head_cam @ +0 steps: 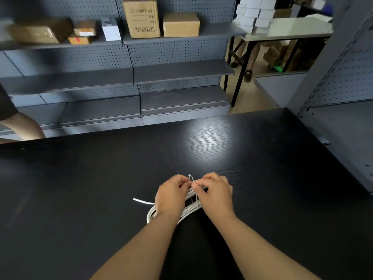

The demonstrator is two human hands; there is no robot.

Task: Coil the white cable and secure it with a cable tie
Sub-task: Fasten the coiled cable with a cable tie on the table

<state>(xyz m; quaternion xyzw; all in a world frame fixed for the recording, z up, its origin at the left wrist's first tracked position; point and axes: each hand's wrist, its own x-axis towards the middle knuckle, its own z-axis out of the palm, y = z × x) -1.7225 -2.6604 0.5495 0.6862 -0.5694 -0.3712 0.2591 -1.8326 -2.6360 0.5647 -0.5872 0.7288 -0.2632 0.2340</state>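
From the head camera, the thin white round cable (pixel 189 211) lies already coiled on the black wood-grain table (pixel 222 142), close to the near edge, with one loose end sticking out to the left of the coil. The left hand (pixel 171 196) and the right hand (pixel 216 191) meet just above it, the fingers of both pinched shut on the slim white plastic cable tie (pixel 190 178), whose strap runs down across the bundled loops while its small head pokes up between the fingertips. What could go wrong, as I judge it: the tail may miss the tiny head slot or go in the wrong way round, so it never locks — and if either pinch slackens, the springy loops could fan open and slip out from under the strap. The free end might also be left outside the tie. As for writing, the tall brown cardboard box (pixel 140 17) on the grey pegboard shelf (pixel 181 39) carries printed lines and a row of handling symbols, but they are too blurred to read; no brand is legible anywhere.
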